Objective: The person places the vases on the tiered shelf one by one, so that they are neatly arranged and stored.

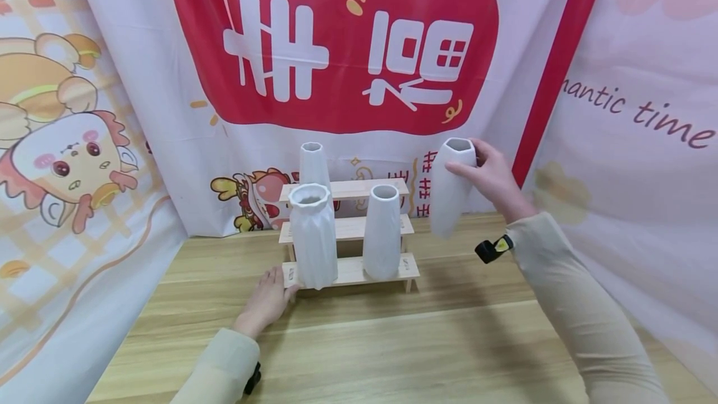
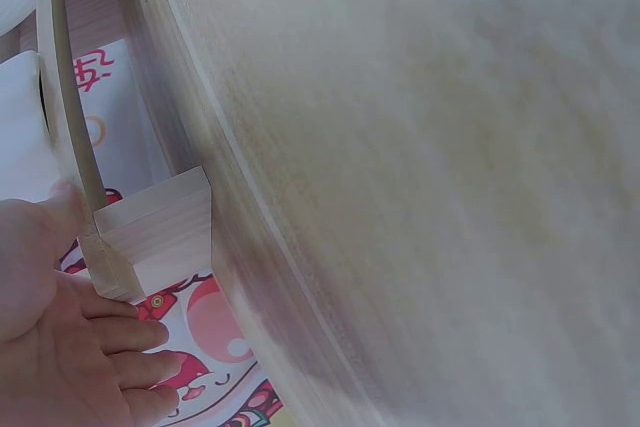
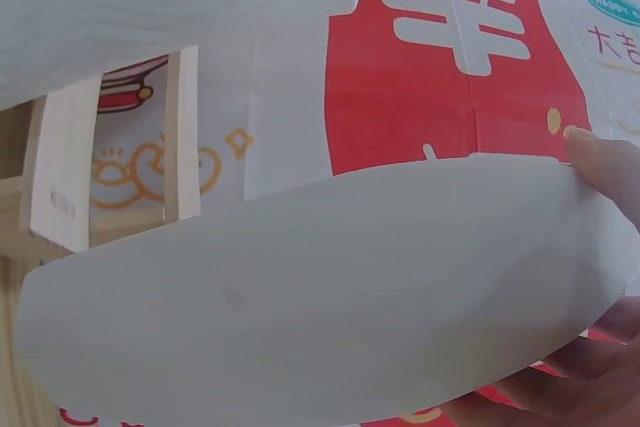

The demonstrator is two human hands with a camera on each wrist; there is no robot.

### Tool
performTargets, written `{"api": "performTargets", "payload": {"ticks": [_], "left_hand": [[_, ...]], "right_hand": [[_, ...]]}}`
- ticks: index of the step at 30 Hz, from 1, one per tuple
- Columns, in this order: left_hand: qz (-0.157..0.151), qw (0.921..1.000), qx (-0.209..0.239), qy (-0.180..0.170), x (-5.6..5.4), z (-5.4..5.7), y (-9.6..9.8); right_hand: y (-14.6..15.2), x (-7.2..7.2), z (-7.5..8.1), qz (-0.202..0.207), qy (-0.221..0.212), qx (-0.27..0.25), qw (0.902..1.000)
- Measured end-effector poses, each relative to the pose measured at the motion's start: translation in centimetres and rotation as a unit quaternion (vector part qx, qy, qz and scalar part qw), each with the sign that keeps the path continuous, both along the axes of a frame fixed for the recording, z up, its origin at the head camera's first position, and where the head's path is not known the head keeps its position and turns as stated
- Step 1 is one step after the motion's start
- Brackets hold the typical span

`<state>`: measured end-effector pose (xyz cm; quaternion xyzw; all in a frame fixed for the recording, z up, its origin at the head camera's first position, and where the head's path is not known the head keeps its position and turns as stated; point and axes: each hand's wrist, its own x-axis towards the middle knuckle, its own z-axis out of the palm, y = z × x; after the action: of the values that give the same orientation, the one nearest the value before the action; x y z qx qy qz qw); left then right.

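Observation:
My right hand (image 1: 496, 176) grips a white vase (image 1: 451, 189) near its five-sided mouth and holds it above the table, right of a tiered wooden stand (image 1: 350, 227). In the right wrist view, thumb and fingers lie on opposite sides of this vase (image 3: 300, 297). My left hand (image 1: 266, 301) holds the left end of the stand's lowest board; in the left wrist view the thumb is at the board (image 2: 75, 137) and the fingers extend beside its leg (image 2: 160, 232). A fluted vase (image 1: 314, 242) and a smooth tapered vase (image 1: 383, 235) stand on the lowest tier.
A slim white vase (image 1: 314, 164) stands at the top tier's left, partly hidden by the fluted vase. The wood-grain table (image 1: 381, 348) extends in front of the stand. Behind hangs a printed cloth (image 1: 348, 48) with a red panel, and more printed cloth (image 1: 634, 161) hangs at the right.

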<state>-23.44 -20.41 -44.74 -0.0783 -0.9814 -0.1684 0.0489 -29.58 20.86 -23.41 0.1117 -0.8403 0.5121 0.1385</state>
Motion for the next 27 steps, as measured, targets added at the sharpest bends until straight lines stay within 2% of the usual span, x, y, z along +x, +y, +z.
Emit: {"api": "performTargets", "payload": {"ticks": [17, 27], "left_hand": [[-0.001, 1.0000, -0.001, 0.005, 0.0, -0.1, 0.0], [0.000, 1.0000, 0.001, -0.004, -0.1, -0.1, -0.1]], "right_hand": [[-2.7, -1.7, 0.1, 0.019, 0.020, -0.012, 0.9996], [-4.2, -2.7, 0.1, 0.032, 0.009, -0.025, 0.9991]]}}
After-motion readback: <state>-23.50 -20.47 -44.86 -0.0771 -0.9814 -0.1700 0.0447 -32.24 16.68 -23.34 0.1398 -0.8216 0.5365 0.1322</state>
